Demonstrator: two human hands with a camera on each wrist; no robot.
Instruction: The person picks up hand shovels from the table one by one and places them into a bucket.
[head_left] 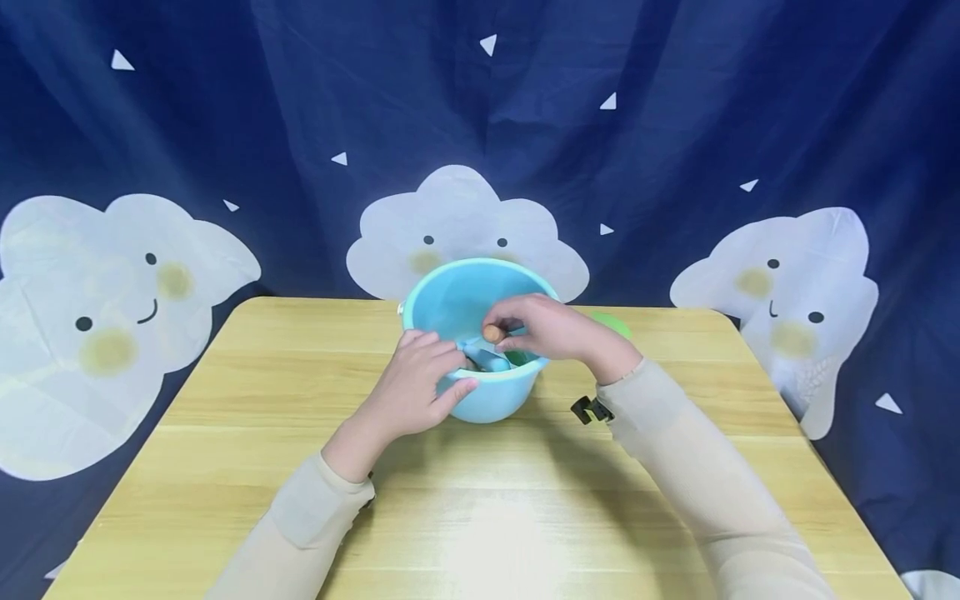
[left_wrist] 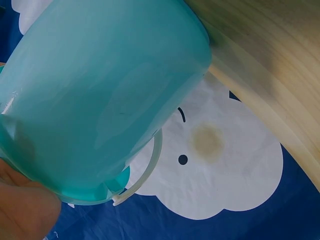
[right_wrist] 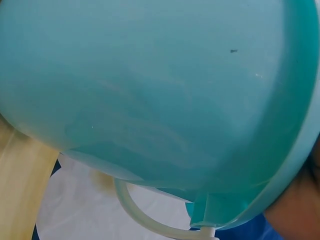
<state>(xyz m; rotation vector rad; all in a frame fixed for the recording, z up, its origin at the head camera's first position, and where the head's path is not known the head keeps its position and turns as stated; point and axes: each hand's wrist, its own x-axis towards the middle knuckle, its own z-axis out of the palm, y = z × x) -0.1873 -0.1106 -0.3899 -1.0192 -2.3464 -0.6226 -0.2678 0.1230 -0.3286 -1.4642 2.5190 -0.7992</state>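
A light blue bucket (head_left: pixel 491 400) stands near the back of the table, its mouth tipped toward me in the head view. My left hand (head_left: pixel 408 387) grips the near left rim, fingers over the edge and thumb outside. Inside the mouth, my right hand (head_left: pixel 547 329) pinches a small item with an orange-brown rounded end (head_left: pixel 492 334); the rest of it is hidden. Below it in the bucket lie a light blue piece (head_left: pixel 489 360) and a green piece (head_left: pixel 517 357), both partly covered. The bucket wall (left_wrist: pixel 105 100) fills much of both wrist views, beside its white handle (left_wrist: pixel 150 167).
Behind my right wrist, a bright green rounded thing (head_left: pixel 613 323) shows partly on the wooden table (head_left: pixel 247 400). A dark blue curtain (head_left: pixel 300 75) with white clouds hangs just beyond the table's back edge. A black clip (head_left: pixel 591 410) sits at my right cuff.
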